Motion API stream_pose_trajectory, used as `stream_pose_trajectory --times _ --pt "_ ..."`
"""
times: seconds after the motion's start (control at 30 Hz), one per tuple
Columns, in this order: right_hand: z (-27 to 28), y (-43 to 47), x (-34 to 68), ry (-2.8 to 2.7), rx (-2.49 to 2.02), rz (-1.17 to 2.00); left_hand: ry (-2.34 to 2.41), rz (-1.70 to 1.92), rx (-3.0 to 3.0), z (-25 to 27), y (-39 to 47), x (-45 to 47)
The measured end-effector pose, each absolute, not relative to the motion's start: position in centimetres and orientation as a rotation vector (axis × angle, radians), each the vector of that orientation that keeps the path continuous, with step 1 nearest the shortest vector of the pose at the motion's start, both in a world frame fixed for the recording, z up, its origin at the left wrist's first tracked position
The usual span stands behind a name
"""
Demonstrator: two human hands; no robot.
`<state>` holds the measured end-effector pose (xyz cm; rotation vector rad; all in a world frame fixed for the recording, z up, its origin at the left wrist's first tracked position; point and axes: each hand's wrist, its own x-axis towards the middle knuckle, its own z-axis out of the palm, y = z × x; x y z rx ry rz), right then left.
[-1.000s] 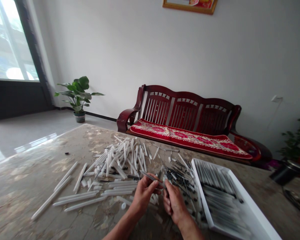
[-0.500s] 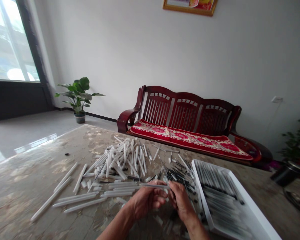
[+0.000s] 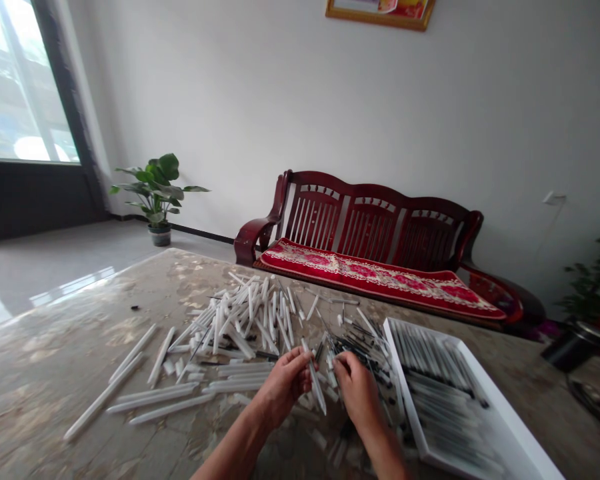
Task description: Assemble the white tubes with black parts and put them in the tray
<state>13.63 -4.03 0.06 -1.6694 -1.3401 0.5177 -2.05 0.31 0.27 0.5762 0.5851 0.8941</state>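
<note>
My left hand [image 3: 291, 379] is closed round a pen barrel [image 3: 317, 387], translucent white, its pointed end tilted down toward me. Just to the right, my right hand [image 3: 356, 383] reaches over the small parts with thumb and forefinger pinched together; what lies between those fingertips is too small to make out. Beyond both hands a heap of white pen barrels [image 3: 250, 313] lies on the table, with several longer ones [image 3: 153, 398] spread to the left. Black and clear pen parts [image 3: 363, 340] are scattered past my right hand.
A white tray [image 3: 417, 430] of clear pens with black ends stands at the right. Farther right is a black cylindrical object [image 3: 575, 347] with a cable. A red wooden bench [image 3: 370, 227] stands behind the patterned table [image 3: 40, 353]; a potted plant [image 3: 160, 193] is at the back left.
My hands have moved apart. The pen barrel in my left hand has swung from nearly level to pointing down toward me, and my right hand has let go of its end.
</note>
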Motion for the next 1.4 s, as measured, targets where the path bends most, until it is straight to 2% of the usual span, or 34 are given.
stream_pose_trajectory --times 0.2,0.33,0.5,0.7,1.4 --pt "-0.3 -5.1 13.7 -1.808 -1.941 -0.022 0.732 1.158 0.452 -0.6 1.6 -2.1" --pt "-1.0 -5.6 13.5 -1.954 -2.018 -0.201 0.802 1.223 0.524 -1.2 1.4 -2.0" --pt "-1.7 -5.2 14.0 -1.907 -1.965 -0.166 0.850 1.262 0.585 -1.3 1.2 -2.0" --pt "-1.9 -4.5 14.5 -1.715 -1.682 -0.078 0.868 1.284 0.632 -0.9 0.9 -1.8" --pt "-2.0 -4.7 14.1 -1.667 -1.483 -0.228 0.862 1.326 0.625 -0.9 0.9 -1.9"
